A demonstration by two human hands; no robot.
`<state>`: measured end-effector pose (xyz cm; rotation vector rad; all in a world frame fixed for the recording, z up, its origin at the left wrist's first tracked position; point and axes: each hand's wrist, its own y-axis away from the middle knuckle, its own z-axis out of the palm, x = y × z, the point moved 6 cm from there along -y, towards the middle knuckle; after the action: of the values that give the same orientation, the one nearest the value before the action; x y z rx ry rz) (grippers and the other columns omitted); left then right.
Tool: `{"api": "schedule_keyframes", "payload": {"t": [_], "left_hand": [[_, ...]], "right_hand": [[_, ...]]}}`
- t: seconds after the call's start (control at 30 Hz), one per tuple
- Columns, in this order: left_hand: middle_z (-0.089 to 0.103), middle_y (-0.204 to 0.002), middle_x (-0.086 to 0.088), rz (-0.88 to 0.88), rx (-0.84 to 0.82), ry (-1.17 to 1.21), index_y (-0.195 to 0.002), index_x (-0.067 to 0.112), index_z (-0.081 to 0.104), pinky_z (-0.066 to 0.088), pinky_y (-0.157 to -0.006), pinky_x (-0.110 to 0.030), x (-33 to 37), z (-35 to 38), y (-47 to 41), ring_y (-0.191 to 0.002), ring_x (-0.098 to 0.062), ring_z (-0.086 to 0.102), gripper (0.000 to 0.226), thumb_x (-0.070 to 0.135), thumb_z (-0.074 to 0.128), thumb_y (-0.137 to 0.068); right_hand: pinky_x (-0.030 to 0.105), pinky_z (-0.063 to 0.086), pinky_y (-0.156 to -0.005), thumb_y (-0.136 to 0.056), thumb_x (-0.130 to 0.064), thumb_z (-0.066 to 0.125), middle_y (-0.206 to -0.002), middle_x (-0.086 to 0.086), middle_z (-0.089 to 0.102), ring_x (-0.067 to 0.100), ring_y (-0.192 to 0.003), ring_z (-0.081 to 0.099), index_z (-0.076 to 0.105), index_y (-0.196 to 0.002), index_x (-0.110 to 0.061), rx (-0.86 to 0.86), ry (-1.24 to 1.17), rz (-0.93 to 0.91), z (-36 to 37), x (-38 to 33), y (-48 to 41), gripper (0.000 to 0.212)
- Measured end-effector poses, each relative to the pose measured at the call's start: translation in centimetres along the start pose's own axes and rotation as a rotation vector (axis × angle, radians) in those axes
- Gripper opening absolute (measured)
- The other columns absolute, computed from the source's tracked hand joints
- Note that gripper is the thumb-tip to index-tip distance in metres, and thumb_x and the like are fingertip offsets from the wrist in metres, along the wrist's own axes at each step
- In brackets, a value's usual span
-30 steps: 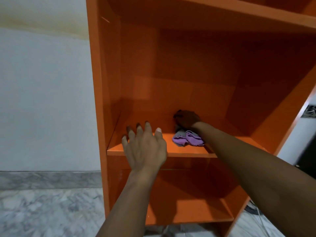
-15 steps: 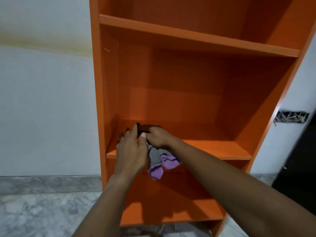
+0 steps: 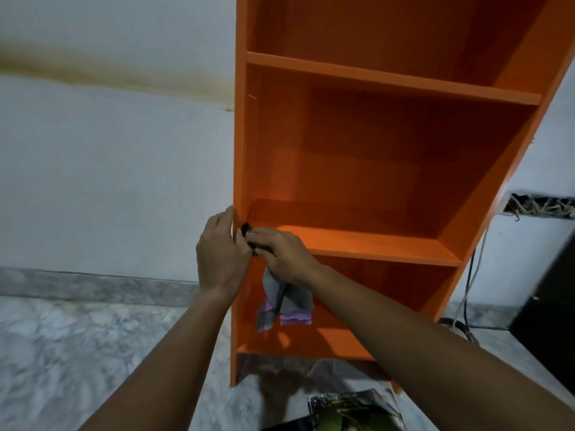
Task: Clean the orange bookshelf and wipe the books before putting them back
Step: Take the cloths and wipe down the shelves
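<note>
I see the orange bookshelf (image 3: 389,169) standing upright on a grey-veined marble floor (image 3: 77,353), its left side panel close to a white wall. Its visible shelf boards are bare; I note a glossy highlight on the middle board (image 3: 367,244). On the floor just in front of the bookshelf's base lies a dark book (image 3: 354,410) with a greenish cover, partly cut off by my frame's lower edge. Cables (image 3: 463,309) trail onto the floor at the bookshelf's right.
</note>
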<state>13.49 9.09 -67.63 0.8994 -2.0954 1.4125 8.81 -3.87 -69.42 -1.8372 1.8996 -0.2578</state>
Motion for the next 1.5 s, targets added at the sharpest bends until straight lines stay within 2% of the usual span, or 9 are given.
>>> {"api": "schedule_keyframes", "payload": {"t": [0.07,0.27,0.37,0.5,0.7,1.0,1.17,1.3,1.5], "left_hand": [[0.058,-0.141,-0.013,-0.081,-0.078,0.038,-0.144,0.009,0.051,0.038,-0.107,-0.031,-0.8,0.3,0.0,-0.132,-0.03,0.053,0.044,0.016,0.049,-0.101],[0.06,-0.138,-0.01,-0.229,-0.4,0.08,-0.155,0.024,0.038,0.044,-0.108,-0.053,-3.4,1.6,0.7,-0.125,-0.032,0.056,0.059,0.052,0.028,-0.103],[0.067,-0.125,-0.003,-0.245,-0.431,0.183,-0.144,0.029,0.052,0.048,-0.104,-0.055,-4.5,1.9,0.9,-0.113,-0.026,0.063,0.075,0.07,0.019,-0.09],[0.057,-0.144,-0.005,-0.234,-0.468,0.155,-0.151,0.029,0.043,0.04,-0.112,-0.058,-4.7,2.2,1.3,-0.133,-0.03,0.053,0.091,0.083,0.011,-0.085],[-0.003,-0.17,-0.009,0.151,-0.311,-0.353,-0.161,0.015,0.008,0.0,-0.123,-0.053,-2.1,2.6,2.6,-0.156,-0.032,-0.005,0.069,0.042,0.026,-0.101],[-0.006,-0.17,-0.004,0.355,-0.673,-0.638,-0.162,0.015,0.001,-0.01,-0.119,-0.062,1.9,8.3,5.9,-0.153,-0.036,-0.018,0.073,0.052,0.024,-0.104],[-0.012,-0.169,-0.003,0.369,-0.76,-0.643,-0.161,0.014,-0.006,-0.012,-0.119,-0.062,4.0,10.5,7.3,-0.153,-0.035,-0.019,0.076,0.053,0.026,-0.104],[-0.015,-0.169,-0.002,0.425,-0.774,-0.632,-0.161,0.016,-0.004,-0.012,-0.12,-0.061,5.6,12.2,8.6,-0.152,-0.033,-0.022,0.076,0.054,0.028,-0.104],[-0.003,-0.17,-0.004,0.676,-0.71,-0.555,-0.161,0.022,0.015,-0.002,-0.124,-0.057,7.0,15.4,11.6,-0.155,-0.027,-0.014,0.069,0.047,0.039,-0.101]], "right_hand": [[0.033,0.051,-0.079,-0.082,0.002,0.055,-0.131,-0.005,0.066,0.023,-0.113,0.064,0.072,-0.122,-0.019,0.007,0.04,-0.075,0.1,-1.1,1.3,0.048],[0.043,0.058,-0.077,-0.073,0.016,0.065,-0.132,0.007,0.065,0.028,-0.109,0.066,0.071,-0.119,-0.01,0.169,0.129,-0.084,-0.3,-1.2,3.8,0.053],[0.037,0.057,-0.094,-0.082,0.014,0.063,-0.133,0.01,0.065,0.028,-0.114,0.064,0.069,-0.124,-0.01,0.31,0.059,0.025,-0.9,-1.8,2.4,0.049],[0.042,0.044,-0.113,-0.089,0.01,0.057,-0.145,0.01,0.058,0.028,-0.136,0.052,0.06,-0.139,-0.013,0.147,0.161,0.083,2.2,-3.2,0.9,0.056],[0.045,0.047,-0.093,-0.083,0.013,0.055,-0.151,0.016,0.048,0.036,-0.136,0.05,0.051,-0.146,-0.008,0.066,0.287,0.157,-1.0,-0.4,4.6,0.067],[0.046,0.046,-0.099,-0.092,0.013,0.05,-0.163,0.009,0.032,0.036,-0.142,0.042,0.038,-0.155,-0.016,0.05,0.472,0.52,-7.6,10.4,15.1,0.071],[0.044,0.044,-0.105,-0.088,0.013,0.044,-0.154,0.012,0.047,0.036,-0.132,0.052,0.054,-0.145,-0.012,0.271,0.381,0.669,-10.1,13.5,18.1,0.063],[0.043,0.048,-0.072,-0.092,0.008,0.048,-0.106,0.021,0.071,0.034,-0.083,0.061,0.068,-0.124,-0.001,0.682,0.13,0.822,-11.9,15.1,22.2,0.039],[0.042,0.054,-0.094,-0.098,-0.007,0.058,-0.121,0.017,0.071,0.036,-0.108,0.065,0.071,-0.12,-0.007,1.072,-0.446,1.323,-4.9,19.3,28.8,0.026]]}}
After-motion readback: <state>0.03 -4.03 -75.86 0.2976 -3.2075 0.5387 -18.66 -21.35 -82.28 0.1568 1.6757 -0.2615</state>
